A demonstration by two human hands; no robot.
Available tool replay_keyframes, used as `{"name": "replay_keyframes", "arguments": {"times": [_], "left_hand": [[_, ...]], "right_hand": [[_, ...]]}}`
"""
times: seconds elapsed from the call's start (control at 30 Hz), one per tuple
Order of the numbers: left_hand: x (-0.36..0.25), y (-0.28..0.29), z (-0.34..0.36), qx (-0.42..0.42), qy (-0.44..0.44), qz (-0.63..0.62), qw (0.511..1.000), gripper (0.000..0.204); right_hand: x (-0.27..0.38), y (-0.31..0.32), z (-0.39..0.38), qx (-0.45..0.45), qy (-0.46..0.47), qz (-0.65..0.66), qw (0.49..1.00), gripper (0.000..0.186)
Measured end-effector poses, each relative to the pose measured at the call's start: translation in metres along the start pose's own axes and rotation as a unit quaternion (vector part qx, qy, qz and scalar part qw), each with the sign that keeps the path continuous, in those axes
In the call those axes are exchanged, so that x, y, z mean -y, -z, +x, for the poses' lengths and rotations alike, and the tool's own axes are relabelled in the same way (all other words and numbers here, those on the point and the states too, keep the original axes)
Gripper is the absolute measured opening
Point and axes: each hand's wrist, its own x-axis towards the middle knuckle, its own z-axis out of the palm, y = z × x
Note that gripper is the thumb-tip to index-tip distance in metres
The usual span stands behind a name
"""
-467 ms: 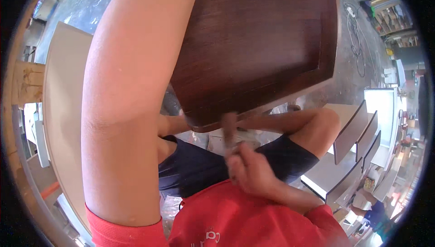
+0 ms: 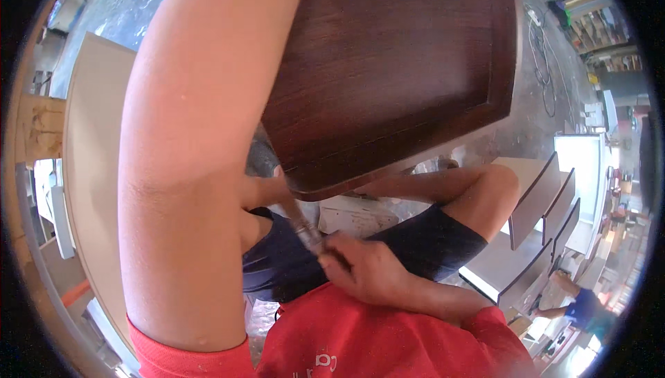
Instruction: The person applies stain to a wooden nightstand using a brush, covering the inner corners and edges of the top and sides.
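A dark brown wooden panel [image 2: 388, 66] with a raised border and a rounded near corner stands tilted before me, above my legs. Fingers curled, my right hand [image 2: 367, 270] grips a flat paintbrush [image 2: 301, 225] in front of my lap. The brush points up and left, its blurred tip close to the panel's near left corner; I cannot tell whether they touch. My left arm [image 2: 201, 101] reaches up along the panel's left side and leaves the view at the top, so the left hand is hidden.
A long beige board [image 2: 100, 142] stands at my left. Several dark-edged boards [image 2: 537, 205] are set out at the right, near a bright white panel [image 2: 578, 184]. A cable [image 2: 544, 66] lies on the floor. Another person [image 2: 587, 310] works at the lower right.
My right hand has moved a little left, and the brush has swung from the middle of the panel's near edge to its left corner. The panel has hardly moved.
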Motion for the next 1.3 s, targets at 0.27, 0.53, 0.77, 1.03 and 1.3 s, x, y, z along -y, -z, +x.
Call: {"name": "replay_keyframes", "arguments": {"times": [0.27,0.53,0.77,1.03,1.3], "left_hand": [[0.018,-0.015,0.006,-0.039,-0.026,0.043,0.998,0.055],[0.046,-0.047,0.057,0.009,-0.02,0.107,0.994,0.066],[0.09,-0.054,0.066,0.071,0.037,0.137,0.987,0.068],[0.142,-0.069,0.082,0.1,0.089,0.141,0.981,0.067],[0.228,-0.095,0.06,0.136,0.157,0.139,0.968,0.069]], "right_hand": [[-0.036,0.096,-0.025,-0.183,-0.139,-0.037,0.973,0.019],[-0.092,0.141,-0.032,-0.454,-0.044,0.221,0.862,0.038],[-0.098,0.09,0.07,-0.425,0.174,0.423,0.781,0.056],[-0.061,0.082,0.143,-0.348,0.25,0.566,0.704,0.036],[-0.056,0.113,0.199,-0.35,0.24,0.568,0.705,0.035]]}}
